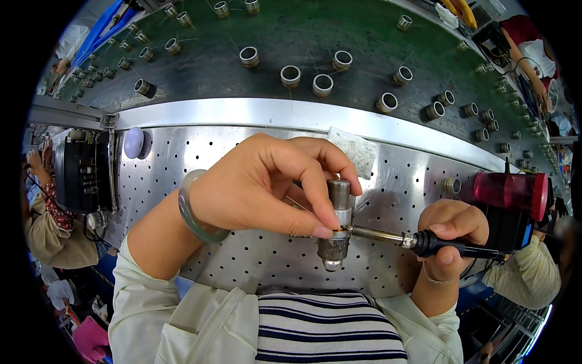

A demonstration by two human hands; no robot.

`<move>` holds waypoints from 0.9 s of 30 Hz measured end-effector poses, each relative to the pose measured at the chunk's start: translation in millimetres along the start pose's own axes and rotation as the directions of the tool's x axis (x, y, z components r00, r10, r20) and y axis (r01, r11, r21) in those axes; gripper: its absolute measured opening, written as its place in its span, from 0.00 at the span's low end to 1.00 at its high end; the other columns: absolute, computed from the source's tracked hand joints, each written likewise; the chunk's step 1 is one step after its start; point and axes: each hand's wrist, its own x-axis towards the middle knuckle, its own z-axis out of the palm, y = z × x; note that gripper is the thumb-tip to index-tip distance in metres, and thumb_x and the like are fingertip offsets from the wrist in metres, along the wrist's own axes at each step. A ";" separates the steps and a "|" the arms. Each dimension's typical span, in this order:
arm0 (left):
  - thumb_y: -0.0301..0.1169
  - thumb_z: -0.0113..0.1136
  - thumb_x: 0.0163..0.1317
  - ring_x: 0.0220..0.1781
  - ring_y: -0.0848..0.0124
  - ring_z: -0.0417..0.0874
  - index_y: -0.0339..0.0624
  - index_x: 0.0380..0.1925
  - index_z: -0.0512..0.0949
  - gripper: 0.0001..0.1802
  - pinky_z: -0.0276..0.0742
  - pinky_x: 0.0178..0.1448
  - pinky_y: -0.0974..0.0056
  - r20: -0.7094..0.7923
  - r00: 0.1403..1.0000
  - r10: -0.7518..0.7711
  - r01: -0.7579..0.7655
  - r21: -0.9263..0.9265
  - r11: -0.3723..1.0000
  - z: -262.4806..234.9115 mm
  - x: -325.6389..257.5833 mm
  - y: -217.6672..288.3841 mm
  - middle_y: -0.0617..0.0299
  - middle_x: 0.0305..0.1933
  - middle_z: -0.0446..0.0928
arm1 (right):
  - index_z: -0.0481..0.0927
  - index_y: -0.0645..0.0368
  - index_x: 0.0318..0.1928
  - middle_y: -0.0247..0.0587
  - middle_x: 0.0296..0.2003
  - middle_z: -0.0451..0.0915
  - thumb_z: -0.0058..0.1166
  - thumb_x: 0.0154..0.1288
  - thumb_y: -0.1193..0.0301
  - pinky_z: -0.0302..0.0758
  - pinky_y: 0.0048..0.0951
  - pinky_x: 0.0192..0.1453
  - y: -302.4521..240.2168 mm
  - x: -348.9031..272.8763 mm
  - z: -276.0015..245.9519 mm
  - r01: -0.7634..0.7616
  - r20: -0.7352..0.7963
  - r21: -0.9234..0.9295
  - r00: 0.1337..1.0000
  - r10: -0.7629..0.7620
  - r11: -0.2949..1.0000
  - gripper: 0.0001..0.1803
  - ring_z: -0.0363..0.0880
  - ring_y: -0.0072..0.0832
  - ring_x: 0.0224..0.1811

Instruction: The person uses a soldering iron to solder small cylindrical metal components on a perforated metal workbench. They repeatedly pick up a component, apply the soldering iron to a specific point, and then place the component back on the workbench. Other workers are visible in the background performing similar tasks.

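Note:
My left hand [260,182] reaches over the perforated metal worktop, with thumb and forefinger pinched together at the side of an upright metal post [339,195]. What sits between those fingertips is too small to make out. A thin wire shows under the curled fingers. Around the post's lower part is a rough, dull collar [333,249], with a shiny rounded end below it. My right hand [456,233] is closed around the black handle of a soldering iron [385,235]. The iron's tip meets the post right beside my left fingertips.
Beyond the worktop's rail [230,112], a green belt [206,76] carries several short metal rings [323,85] with fine wires. A white pad [353,151] lies behind my left hand. A lilac egg-shaped object [134,143] sits left; a red translucent container [510,193] stands right. Other people work at both sides.

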 end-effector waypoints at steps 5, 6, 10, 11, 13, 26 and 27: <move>0.14 0.69 0.39 0.51 0.62 0.76 0.39 0.27 0.84 0.12 0.70 0.59 0.62 0.040 0.999 0.017 -0.017 -0.003 1.000 -2.6 1.5 -1.1 0.45 0.46 0.75 | 0.73 0.71 0.34 0.47 0.20 0.76 0.65 0.48 0.78 0.69 0.23 0.18 -0.1 1.7 -3.4 0.020 0.061 -0.012 0.998 -0.019 1.000 0.15 0.73 0.27 0.15; 0.14 0.68 0.41 0.51 0.63 0.76 0.38 0.31 0.83 0.14 0.71 0.55 0.64 0.044 0.999 -0.005 0.007 -0.042 0.999 -3.0 1.4 -0.4 0.45 0.46 0.75 | 0.74 0.71 0.34 0.46 0.20 0.76 0.65 0.48 0.78 0.69 0.23 0.18 -0.4 1.7 -4.7 0.019 0.074 -0.010 0.997 -0.018 1.000 0.15 0.73 0.27 0.15; 0.15 0.64 0.47 0.49 0.66 0.78 0.32 0.48 0.76 0.24 0.76 0.42 0.74 0.035 0.996 -0.085 0.089 -0.147 0.985 -1.8 3.5 2.2 0.44 0.46 0.76 | 0.75 0.71 0.32 0.45 0.19 0.76 0.66 0.47 0.78 0.68 0.24 0.18 -0.8 2.9 -6.7 0.069 0.105 -0.102 0.993 -0.059 0.992 0.14 0.73 0.28 0.15; 0.15 0.62 0.49 0.49 0.66 0.78 0.31 0.52 0.73 0.27 0.76 0.38 0.77 0.023 0.994 -0.103 0.106 -0.160 0.982 -0.3 4.7 2.9 0.44 0.46 0.77 | 0.75 0.70 0.32 0.45 0.19 0.76 0.66 0.47 0.77 0.68 0.24 0.18 -1.6 3.9 -5.2 0.074 0.102 -0.119 0.993 -0.062 0.990 0.14 0.73 0.28 0.15; 0.16 0.61 0.51 0.49 0.66 0.79 0.28 0.58 0.66 0.31 0.75 0.34 0.79 0.017 0.995 -0.097 0.099 -0.165 0.981 2.9 5.4 3.7 0.43 0.45 0.78 | 0.76 0.69 0.31 0.44 0.19 0.76 0.67 0.47 0.76 0.68 0.24 0.18 -2.2 4.4 -4.4 0.087 0.100 -0.153 0.992 -0.072 0.984 0.14 0.73 0.28 0.15; 0.17 0.63 0.51 0.44 0.71 0.81 0.28 0.59 0.65 0.33 0.74 0.35 0.80 0.020 0.986 -0.163 0.164 -0.172 0.971 2.1 5.9 4.7 0.44 0.42 0.79 | 0.76 0.63 0.31 0.40 0.19 0.76 0.69 0.47 0.71 0.68 0.24 0.19 -5.1 4.0 -5.3 0.120 0.129 -0.247 0.988 -0.090 0.962 0.15 0.73 0.29 0.16; 0.17 0.63 0.51 0.43 0.71 0.81 0.28 0.59 0.65 0.33 0.75 0.35 0.80 0.018 0.986 -0.164 0.165 -0.169 0.972 2.2 5.4 4.9 0.44 0.41 0.79 | 0.76 0.63 0.31 0.40 0.19 0.76 0.69 0.47 0.71 0.68 0.24 0.20 -5.1 4.2 -5.6 0.125 0.141 -0.242 0.986 -0.092 0.962 0.15 0.74 0.29 0.16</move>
